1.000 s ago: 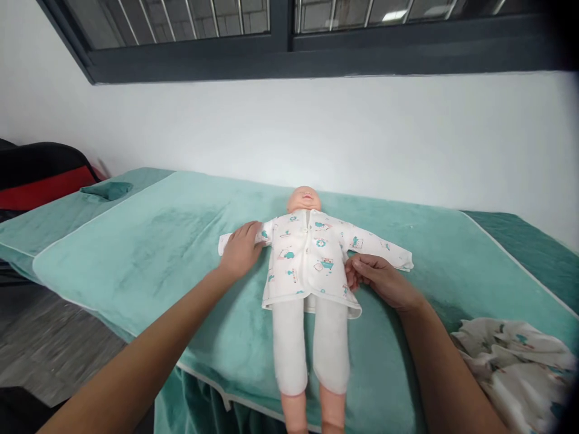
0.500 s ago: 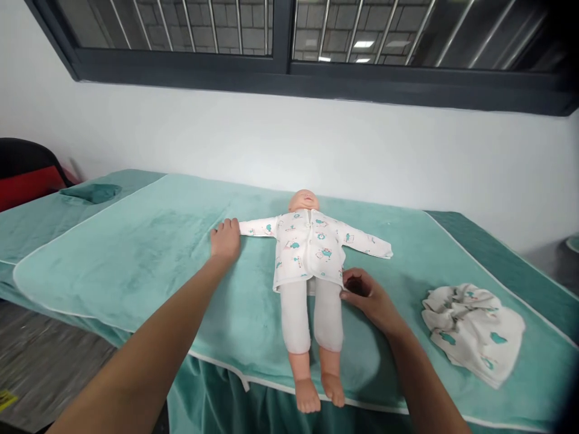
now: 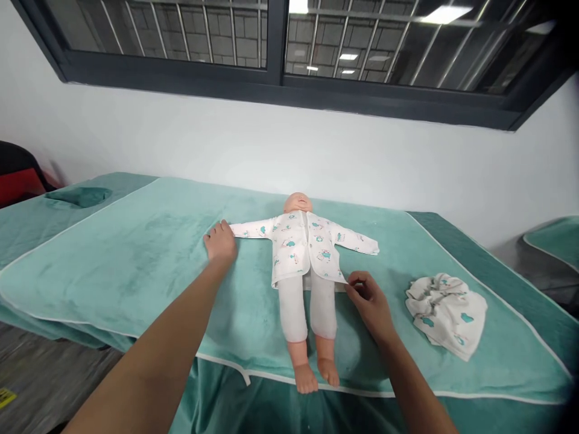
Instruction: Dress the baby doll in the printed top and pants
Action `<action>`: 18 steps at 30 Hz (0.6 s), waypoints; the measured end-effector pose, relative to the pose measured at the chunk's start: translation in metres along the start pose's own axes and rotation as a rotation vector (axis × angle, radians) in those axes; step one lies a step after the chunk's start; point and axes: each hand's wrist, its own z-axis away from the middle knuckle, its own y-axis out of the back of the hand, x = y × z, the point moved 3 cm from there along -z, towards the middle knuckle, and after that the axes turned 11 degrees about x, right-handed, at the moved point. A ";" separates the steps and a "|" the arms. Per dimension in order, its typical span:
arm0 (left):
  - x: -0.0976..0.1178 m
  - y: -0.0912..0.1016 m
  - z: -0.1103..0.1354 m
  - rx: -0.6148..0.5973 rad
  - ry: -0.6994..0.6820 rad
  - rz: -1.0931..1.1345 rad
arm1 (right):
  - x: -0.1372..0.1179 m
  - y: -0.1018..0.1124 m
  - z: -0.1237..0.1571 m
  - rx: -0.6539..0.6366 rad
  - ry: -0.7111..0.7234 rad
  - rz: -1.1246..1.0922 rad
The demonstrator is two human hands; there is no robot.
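Observation:
A baby doll (image 3: 298, 203) lies on its back with its feet toward me, in white leggings (image 3: 292, 310). It wears a white baby jacket (image 3: 289, 241) printed with small green and red figures, its front edges parted below the neck. At the end of the sleeve on the left, my left hand (image 3: 221, 242) is closed around the cuff, hiding it. My right hand (image 3: 365, 295) pinches the jacket's lower corner on the right and holds it out from the doll's hip. The other sleeve is stretched out flat.
The doll rests on a green plush cover (image 3: 136, 259) with white piping. A crumpled white printed cloth garment (image 3: 447, 313) lies to the right. A barred window (image 3: 280, 78) is set in the white wall behind. A black and red chair (image 3: 20, 175) stands at far left.
My right hand has closed on the jacket's lower corner and pulled it outward to the right. The jacket front has parted more. My left hand remains at the cuff; the view has shifted slightly.

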 end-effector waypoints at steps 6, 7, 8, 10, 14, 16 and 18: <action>0.000 -0.002 -0.001 -0.019 -0.042 -0.010 | -0.067 -0.042 0.009 -0.072 0.566 0.314; 0.000 -0.002 -0.002 -0.022 -0.047 -0.013 | -0.075 -0.053 0.007 -0.139 0.641 0.403; -0.001 -0.003 -0.002 -0.024 -0.050 -0.016 | -0.082 -0.062 0.003 -0.167 0.690 0.477; -0.001 -0.003 -0.003 -0.028 -0.053 -0.017 | -0.090 -0.075 -0.007 -0.152 0.746 0.579; -0.001 -0.003 -0.003 -0.035 -0.056 -0.008 | -0.093 -0.083 -0.023 -0.154 0.832 0.631; -0.001 -0.002 -0.003 -0.040 -0.055 -0.008 | -0.093 -0.079 -0.024 -0.174 0.867 0.619; -0.001 -0.002 -0.003 -0.044 -0.058 -0.011 | -0.092 -0.073 -0.020 -0.171 0.875 0.601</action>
